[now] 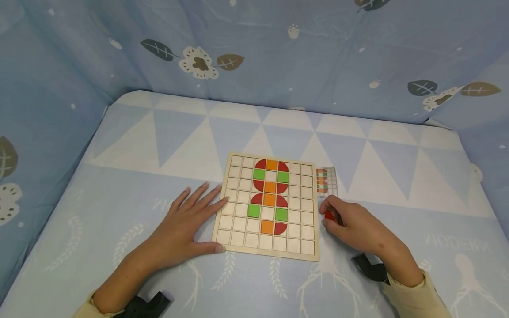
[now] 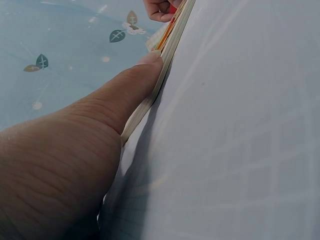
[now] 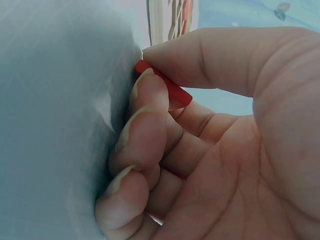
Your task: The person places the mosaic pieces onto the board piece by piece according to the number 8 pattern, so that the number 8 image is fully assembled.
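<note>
Surface: blue patterned cloth [image 1: 131, 185] under your work.
Red piece [image 3: 167, 86]: thin, flat, glossy; long axis tilted, low end on cloth, just right of board.
Right hand [image 1: 355, 225]: you pinch it, thumb over fingertips.
Left hand [image 1: 184, 229]: spread flat, thumb against wooden grid board [image 1: 234, 240].

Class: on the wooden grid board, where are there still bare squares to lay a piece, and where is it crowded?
On the board, the two left columns, two right columns and bottom row are bare. The middle columns are crowded with coloured tiles.
</note>
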Available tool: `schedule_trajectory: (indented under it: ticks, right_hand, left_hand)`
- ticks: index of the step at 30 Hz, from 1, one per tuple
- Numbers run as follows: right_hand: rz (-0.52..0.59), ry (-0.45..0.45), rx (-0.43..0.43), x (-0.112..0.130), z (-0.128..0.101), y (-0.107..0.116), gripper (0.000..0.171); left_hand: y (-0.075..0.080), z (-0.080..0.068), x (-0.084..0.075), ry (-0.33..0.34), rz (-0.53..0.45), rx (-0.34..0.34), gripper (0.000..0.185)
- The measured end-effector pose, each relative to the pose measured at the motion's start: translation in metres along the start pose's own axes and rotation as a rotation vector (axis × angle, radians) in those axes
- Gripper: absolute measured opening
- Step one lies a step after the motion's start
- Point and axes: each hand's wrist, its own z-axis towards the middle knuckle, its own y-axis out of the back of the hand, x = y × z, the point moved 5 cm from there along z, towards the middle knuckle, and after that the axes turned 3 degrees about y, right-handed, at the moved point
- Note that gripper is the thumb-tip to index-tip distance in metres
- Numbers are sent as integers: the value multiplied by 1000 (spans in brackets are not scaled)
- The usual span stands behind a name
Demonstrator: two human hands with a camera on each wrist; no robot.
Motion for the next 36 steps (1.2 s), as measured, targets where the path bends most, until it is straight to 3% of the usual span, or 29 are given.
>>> schedule_trajectory:
  ticks: [12,21,30,36]
  right_hand:
    - [6,5,2,-1,0,1,18]
    - [94,61,-30,5,0,3,20]
    - [134,146,-56,26,1,1,21]
    - [136,135,-17,45,7,-6,22]
  left_hand:
    - [1,0,0,-3,-3,-1,107]
    - [0,0,1,-4,1,-4,106]
    - [1,-2,1,2,-10,-5,106]
    - [3,-2,-1,2,-31,4,105]
